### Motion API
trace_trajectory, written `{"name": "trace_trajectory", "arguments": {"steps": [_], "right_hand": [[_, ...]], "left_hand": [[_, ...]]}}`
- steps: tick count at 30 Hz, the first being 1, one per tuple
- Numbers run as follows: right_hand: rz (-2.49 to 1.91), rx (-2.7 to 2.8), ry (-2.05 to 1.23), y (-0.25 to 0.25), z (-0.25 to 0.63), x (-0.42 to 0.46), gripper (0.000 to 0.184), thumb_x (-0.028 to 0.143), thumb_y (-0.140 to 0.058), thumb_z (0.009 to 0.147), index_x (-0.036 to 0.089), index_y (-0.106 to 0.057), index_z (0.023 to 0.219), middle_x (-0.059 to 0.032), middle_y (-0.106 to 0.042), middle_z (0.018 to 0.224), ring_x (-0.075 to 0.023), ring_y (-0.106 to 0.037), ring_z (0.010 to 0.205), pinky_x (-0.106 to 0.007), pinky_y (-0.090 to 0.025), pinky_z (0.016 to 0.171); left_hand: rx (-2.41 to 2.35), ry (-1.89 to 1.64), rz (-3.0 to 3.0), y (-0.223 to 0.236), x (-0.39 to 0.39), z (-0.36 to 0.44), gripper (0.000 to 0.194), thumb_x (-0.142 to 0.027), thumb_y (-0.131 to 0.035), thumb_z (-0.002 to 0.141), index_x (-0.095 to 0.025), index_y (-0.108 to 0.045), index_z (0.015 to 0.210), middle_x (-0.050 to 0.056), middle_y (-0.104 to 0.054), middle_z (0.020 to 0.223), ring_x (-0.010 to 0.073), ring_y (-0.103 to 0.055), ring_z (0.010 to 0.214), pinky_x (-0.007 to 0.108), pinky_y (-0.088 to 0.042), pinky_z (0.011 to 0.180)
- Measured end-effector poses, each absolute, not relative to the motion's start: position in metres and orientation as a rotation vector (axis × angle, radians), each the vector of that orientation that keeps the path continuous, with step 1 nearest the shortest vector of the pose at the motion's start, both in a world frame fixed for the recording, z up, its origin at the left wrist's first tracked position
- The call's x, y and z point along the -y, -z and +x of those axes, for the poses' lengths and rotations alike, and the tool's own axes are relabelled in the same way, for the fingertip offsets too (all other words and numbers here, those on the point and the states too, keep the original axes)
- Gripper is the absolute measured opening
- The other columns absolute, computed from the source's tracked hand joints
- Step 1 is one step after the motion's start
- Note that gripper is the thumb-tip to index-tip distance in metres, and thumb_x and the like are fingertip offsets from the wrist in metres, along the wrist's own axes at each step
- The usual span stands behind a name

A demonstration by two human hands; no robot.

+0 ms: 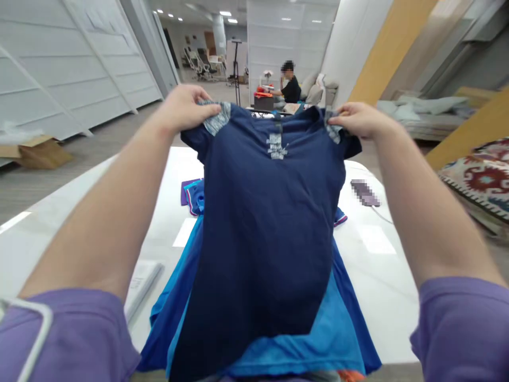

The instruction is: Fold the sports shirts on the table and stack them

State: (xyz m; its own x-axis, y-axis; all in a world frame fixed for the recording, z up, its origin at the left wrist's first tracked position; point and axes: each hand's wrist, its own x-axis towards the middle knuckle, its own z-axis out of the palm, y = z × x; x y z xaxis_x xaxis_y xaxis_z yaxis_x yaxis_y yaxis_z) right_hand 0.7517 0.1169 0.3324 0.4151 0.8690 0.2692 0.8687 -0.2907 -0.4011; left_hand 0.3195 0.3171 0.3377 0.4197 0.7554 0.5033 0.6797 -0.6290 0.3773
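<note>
I hold a dark navy T-shirt (262, 233) up in front of me by its shoulders, over a white table (382, 270). My left hand (186, 109) is closed on the shirt's left shoulder, where a grey patterned patch shows. My right hand (360, 119) is closed on the right shoulder. The shirt hangs down toward me, and its lower part drapes over a pile of blue garments (338, 334) on the table. A grey label sits at the collar.
A folded purple and blue garment (193, 193) lies on the table behind the shirt. A dark phone with a cable (365, 192) lies at the right. A seated person (290, 85) is far back. A cardboard box (37, 151) sits on the floor left; a patterned rug (479, 178) is right.
</note>
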Motion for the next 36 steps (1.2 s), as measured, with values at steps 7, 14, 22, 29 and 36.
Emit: {"name": "trace_trajectory", "arguments": {"steps": [7,14,22,29,36], "right_hand": [[-2.319,1.744,-0.009,-0.102,0.705,-0.184,0.076,0.066,-0.044,0.115,0.014,-0.055,0.169,-0.0241,-0.053,0.174,-0.0428,-0.051,0.161,-0.064,-0.042,0.134],[-2.457,1.961,-0.072,-0.033,0.627,-0.112,0.110,0.100,-0.036,0.098,0.036,-0.029,0.186,-0.0100,-0.011,0.195,-0.0593,-0.009,0.175,-0.093,-0.007,0.131],[-2.437,1.954,-0.071,-0.007,0.615,-0.121,0.107,0.100,-0.038,0.097,0.042,-0.027,0.186,-0.0060,-0.015,0.194,-0.0574,-0.009,0.176,-0.090,-0.004,0.134],[-2.319,1.990,-0.076,-0.004,0.580,-0.222,0.105,0.098,-0.036,0.101,0.036,-0.032,0.186,-0.0123,-0.020,0.193,-0.0591,-0.012,0.175,-0.094,-0.001,0.130],[-2.200,1.987,-0.083,-0.001,0.549,-0.322,0.109,0.099,-0.041,0.100,0.029,-0.037,0.184,-0.0168,-0.022,0.192,-0.0631,-0.011,0.173,-0.095,0.002,0.127]], "left_hand": [[-1.545,-0.515,2.599,-0.110,-0.330,0.368,0.072,-0.069,-0.054,0.109,-0.026,-0.059,0.167,0.021,-0.047,0.178,0.0489,-0.045,0.161,0.077,-0.037,0.131],[-1.503,-0.052,2.593,-0.024,-0.267,0.342,0.103,-0.095,-0.031,0.103,-0.035,-0.028,0.186,0.011,-0.020,0.194,0.0507,-0.002,0.179,0.090,-0.002,0.133],[-1.515,-0.178,2.541,-0.015,-0.301,0.319,0.096,-0.095,-0.033,0.103,-0.043,-0.033,0.184,0.006,-0.019,0.195,0.0484,-0.003,0.179,0.089,0.003,0.135],[-1.562,-0.163,2.509,-0.018,-0.387,0.279,0.096,-0.093,-0.035,0.103,-0.040,-0.034,0.184,0.006,-0.019,0.195,0.0453,-0.005,0.180,0.085,0.002,0.137],[-1.558,-0.196,2.519,-0.019,-0.486,0.241,0.099,-0.094,-0.038,0.102,-0.039,-0.034,0.184,0.008,-0.017,0.195,0.0429,-0.007,0.180,0.085,0.003,0.137]]}}
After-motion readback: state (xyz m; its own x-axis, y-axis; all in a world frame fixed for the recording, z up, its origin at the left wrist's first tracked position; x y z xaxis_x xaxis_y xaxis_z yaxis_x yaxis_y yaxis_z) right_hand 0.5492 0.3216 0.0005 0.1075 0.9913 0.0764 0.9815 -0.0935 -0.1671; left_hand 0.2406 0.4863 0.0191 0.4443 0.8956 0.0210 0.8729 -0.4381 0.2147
